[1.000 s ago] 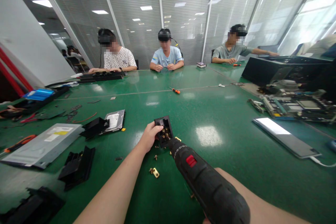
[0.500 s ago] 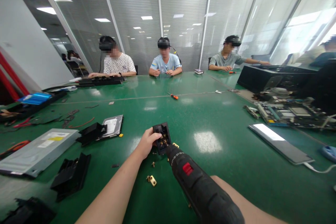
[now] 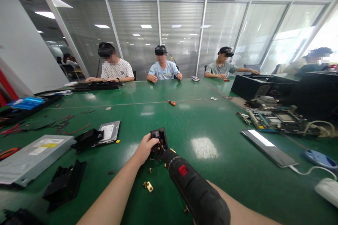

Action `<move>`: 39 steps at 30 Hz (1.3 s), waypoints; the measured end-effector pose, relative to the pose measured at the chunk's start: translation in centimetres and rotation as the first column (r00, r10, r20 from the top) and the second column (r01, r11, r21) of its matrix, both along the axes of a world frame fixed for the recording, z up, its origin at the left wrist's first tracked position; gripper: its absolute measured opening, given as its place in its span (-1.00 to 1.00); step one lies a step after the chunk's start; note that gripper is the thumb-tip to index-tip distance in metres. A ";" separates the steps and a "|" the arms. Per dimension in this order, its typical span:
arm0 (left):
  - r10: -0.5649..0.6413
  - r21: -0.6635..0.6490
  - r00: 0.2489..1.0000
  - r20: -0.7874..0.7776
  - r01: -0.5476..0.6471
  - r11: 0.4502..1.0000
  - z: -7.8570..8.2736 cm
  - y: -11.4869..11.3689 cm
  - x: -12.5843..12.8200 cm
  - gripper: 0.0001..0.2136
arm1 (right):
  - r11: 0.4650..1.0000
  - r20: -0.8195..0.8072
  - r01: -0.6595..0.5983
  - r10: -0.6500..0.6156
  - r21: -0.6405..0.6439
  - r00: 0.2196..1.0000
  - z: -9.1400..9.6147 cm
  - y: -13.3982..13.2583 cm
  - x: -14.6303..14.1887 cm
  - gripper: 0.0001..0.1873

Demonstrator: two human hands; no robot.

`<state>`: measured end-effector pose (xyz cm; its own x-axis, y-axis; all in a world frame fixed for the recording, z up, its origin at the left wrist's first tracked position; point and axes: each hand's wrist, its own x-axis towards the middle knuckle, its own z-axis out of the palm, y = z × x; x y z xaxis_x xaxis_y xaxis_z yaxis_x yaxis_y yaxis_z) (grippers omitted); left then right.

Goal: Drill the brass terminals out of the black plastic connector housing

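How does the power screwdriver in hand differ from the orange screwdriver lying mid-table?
The power screwdriver is bulky and black with a red switch; the orange screwdriver is slim. The power screwdriver is held, tip at the black socket block; the orange screwdriver lies loose far off. Both drive screws.

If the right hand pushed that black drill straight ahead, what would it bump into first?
The tip of the electric screwdriver seems to sit at the brass terminals inside the small black box that the left hand holds, so that box comes first.
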<state>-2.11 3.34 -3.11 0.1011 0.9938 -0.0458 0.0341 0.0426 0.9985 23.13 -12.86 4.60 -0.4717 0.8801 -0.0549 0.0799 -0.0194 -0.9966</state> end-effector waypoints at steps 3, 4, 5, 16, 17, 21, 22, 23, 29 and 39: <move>-0.004 -0.007 1.000 0.013 0.004 1.000 0.5 -0.4 0.2 -0.65 | 1.000 -0.019 0.023 -0.023 0.000 1.000 0.0 1.0 -0.4 -0.68; -0.004 -0.010 1.000 0.019 0.004 1.000 0.7 -0.5 0.3 -0.65 | 1.000 -0.024 0.025 -0.025 -0.002 0.999 -0.1 1.2 -0.6 -0.68; -0.003 -0.011 1.000 0.021 0.003 1.000 0.8 -0.6 0.3 -0.65 | 1.000 -0.028 0.023 -0.023 -0.004 0.999 -0.2 1.3 -0.7 -0.68; 0.004 0.072 0.997 -0.083 0.002 0.997 1.0 -0.4 0.4 -0.74 | 0.995 -0.019 -0.102 0.102 0.009 0.995 0.5 -1.3 0.0 -0.64; -0.002 0.079 0.997 -0.083 0.009 0.997 1.1 -0.3 0.3 -0.74 | 0.993 -0.012 -0.115 0.115 0.012 0.993 0.6 -1.4 0.2 -0.64; -0.023 0.117 0.996 -0.089 0.034 0.993 1.1 -0.2 0.3 -0.71 | 0.987 0.013 -0.159 0.159 0.016 0.987 0.6 -1.2 0.8 -0.64; -0.021 0.125 0.995 -0.095 0.033 0.992 1.1 -0.2 0.3 -0.70 | 0.986 0.016 -0.169 0.168 0.015 0.986 0.5 -1.1 0.8 -0.64; -0.015 0.131 0.995 -0.101 0.028 0.991 1.1 -0.2 0.3 -0.70 | 0.984 0.019 -0.177 0.177 0.015 0.984 0.5 -1.0 0.9 -0.65; -0.003 0.145 0.992 -0.127 0.021 0.989 0.8 0.0 0.3 -0.74 | 0.979 0.034 -0.206 0.205 0.012 0.978 0.0 -0.6 1.0 -0.66; -0.017 0.146 0.990 -0.139 0.037 0.989 0.2 0.3 0.3 -0.75 | 0.973 0.075 -0.227 0.223 0.052 0.972 -0.7 -0.3 1.1 -0.67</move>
